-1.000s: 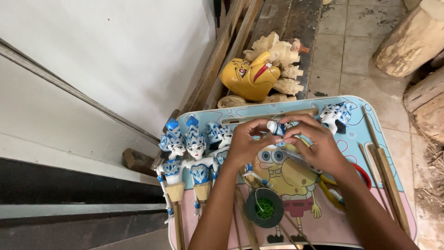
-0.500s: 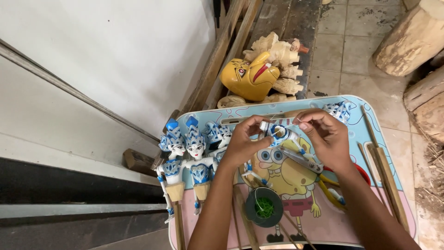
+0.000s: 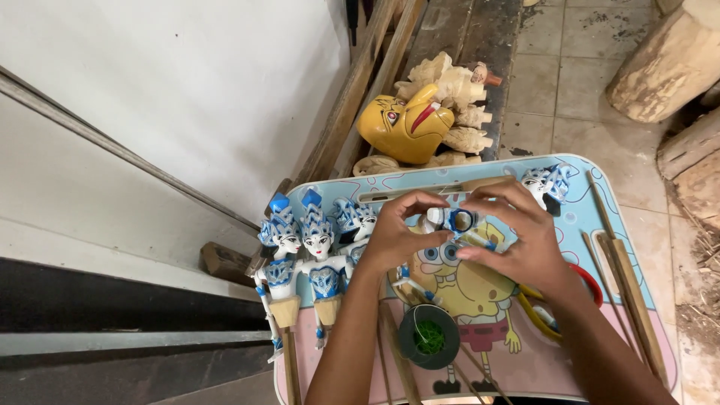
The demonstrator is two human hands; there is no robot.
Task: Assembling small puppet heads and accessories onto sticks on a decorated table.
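Left hand (image 3: 394, 240) and right hand (image 3: 517, 240) both pinch a small blue-white puppet piece (image 3: 457, 221) over the cartoon tray table (image 3: 600, 217). A loosened fingertip pinch could drop it onto the thread spool (image 3: 429, 336), or a nudge could topple the standing puppets (image 3: 315, 247) just beside

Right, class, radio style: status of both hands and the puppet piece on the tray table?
Left hand and right hand both pinching small blue-and-white puppet piece. Held over tray table. Finished puppets left, spool below; nothing blocking.

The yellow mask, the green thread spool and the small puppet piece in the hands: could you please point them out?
yellow mask (image 3: 401, 127), head view, on its cheek.
green thread spool (image 3: 429, 337), head view, on the green centre.
small puppet piece (image 3: 459, 220), head view, on its blue-ringed part.
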